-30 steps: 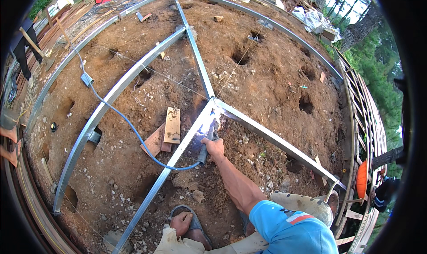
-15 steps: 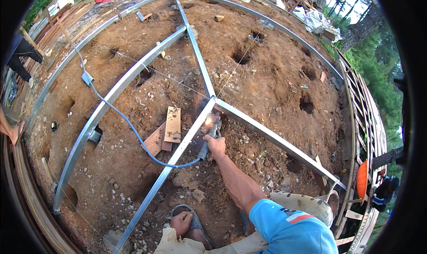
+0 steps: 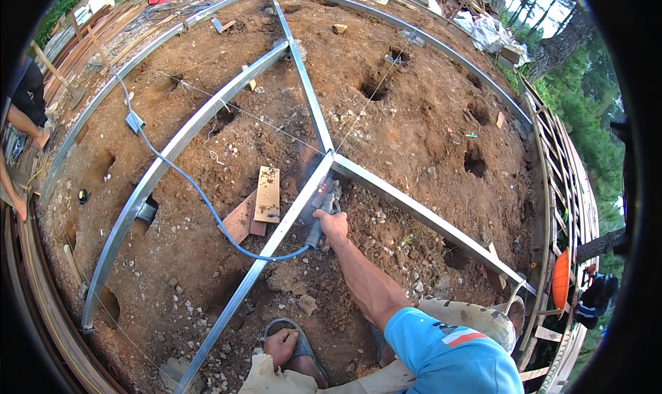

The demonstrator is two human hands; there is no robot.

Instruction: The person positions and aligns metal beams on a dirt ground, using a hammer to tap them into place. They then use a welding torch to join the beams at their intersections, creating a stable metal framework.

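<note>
My right hand [image 3: 333, 227] is wrapped round a grey welding electrode holder [image 3: 314, 237]. Its head points up at the underside of a galvanized metal beam [image 3: 276, 232], just below the joint [image 3: 329, 156] where several beams meet. Small red glowing spots and thin smoke show beside the beam there. From the holder's lower end a blue cable [image 3: 200, 185] runs left over the ground and the curved beam. Low in front of me, my left hand [image 3: 281, 346] is closed in a loose fist above my sandal [image 3: 314, 358]; nothing shows in it.
Wooden boards [image 3: 267, 194] lie beside the beam. Holes [image 3: 474, 161] pit the brown soil. A curved metal rail [image 3: 138, 194] crosses at left, and strings stretch over the ground. Another person's legs [image 3: 27, 121] show at far left. An orange object [image 3: 561, 280] stands at right by stacked slats.
The bright welding flash has faded to small red spots with smoke. My hands stay almost in place. At far left the other person's legs and feet have shifted.
</note>
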